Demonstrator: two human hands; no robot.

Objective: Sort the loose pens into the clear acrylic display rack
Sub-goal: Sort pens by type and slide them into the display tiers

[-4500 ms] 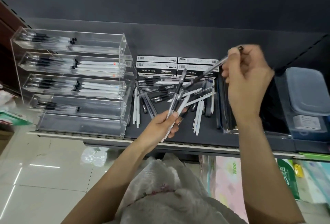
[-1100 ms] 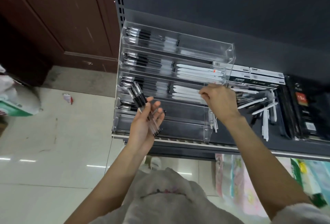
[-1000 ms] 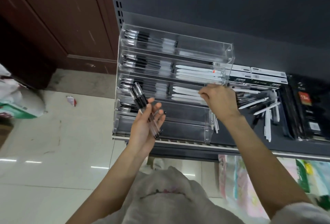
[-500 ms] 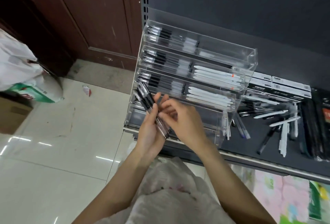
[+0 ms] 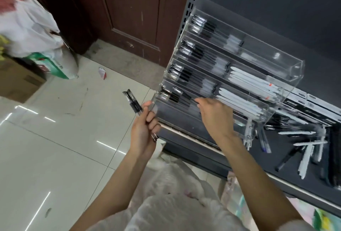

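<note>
I see right hand at rack, fingers curled on dark pen in fourth tray from top. Pen's long axis runs 10-to-4 along tray. Left hand, at 9 o'clock of right, grips spare pens pointing 11. Loose pens lie at 3 on shelf.

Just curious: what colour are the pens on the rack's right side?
White pens, clearest in the head view.

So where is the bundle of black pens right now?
In the head view, the left hand grips the black pens just left of the clear rack.
</note>
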